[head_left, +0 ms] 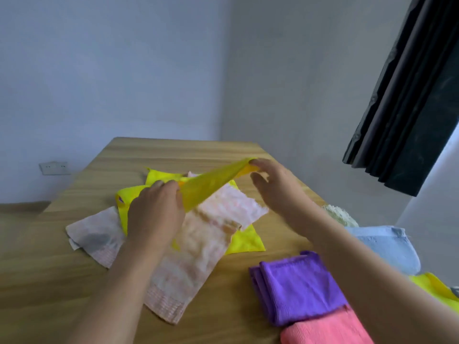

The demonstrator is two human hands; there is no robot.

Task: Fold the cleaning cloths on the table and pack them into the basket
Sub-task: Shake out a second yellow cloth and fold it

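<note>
A yellow cloth [211, 182] is lifted and stretched above the pile in the middle of the wooden table [74, 256]. My left hand [155, 212] grips its near end and my right hand [270, 180] pinches its far end. Under it lie pale pink cloths [198, 244], another yellow cloth [246, 242] and a whitish cloth [94, 234], all unfolded. Folded purple [298, 286] and pink [325, 328] cloths sit at the near right. No basket is in view.
A light blue cloth [387, 247], a cream cloth [340, 214] and a further yellow cloth [437, 289] lie at the table's right edge, partly behind my right forearm. A dark curtain [409, 108] hangs at the right. Walls stand behind the table.
</note>
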